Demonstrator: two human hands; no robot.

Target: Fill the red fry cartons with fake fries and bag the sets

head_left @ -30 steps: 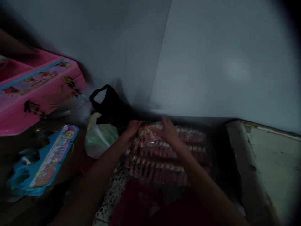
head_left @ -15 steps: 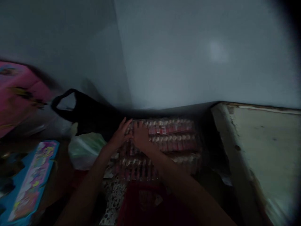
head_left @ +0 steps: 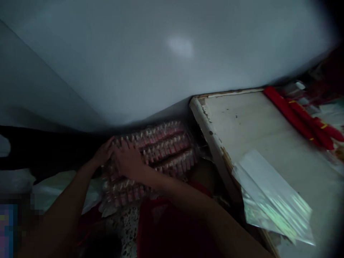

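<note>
Rows of small clear bottles with pinkish contents and pale tops, wrapped in clear plastic, form a pack (head_left: pixel 166 147) low against the wall. My right hand (head_left: pixel 127 159) lies on the left part of this pack, its fingers stretched out and slightly apart over the tops. Against the pack's far left corner rests my left hand (head_left: pixel 104 153), fingers extended beside the right hand. Dim light and blur hide the exact contact of the fingertips. Below the pack stands a dark red container or piece of furniture (head_left: pixel 172 229), too dark to make out.
To the right is a worn whitish tabletop (head_left: pixel 242 118) with chipped edges, bearing clear plastic sleeves (head_left: pixel 274 197) and red rolled cloth-like items (head_left: pixel 298 114). A black bag (head_left: pixel 53 150) and a pale plastic bag (head_left: pixel 59 186) lie at left. Speckled floor (head_left: pixel 130 229) shows below.
My view has swung right, bringing the tabletop's sleeves and red items into sight. My right hand now lies flatter on the rows, with my left hand still at the pack's left corner.
</note>
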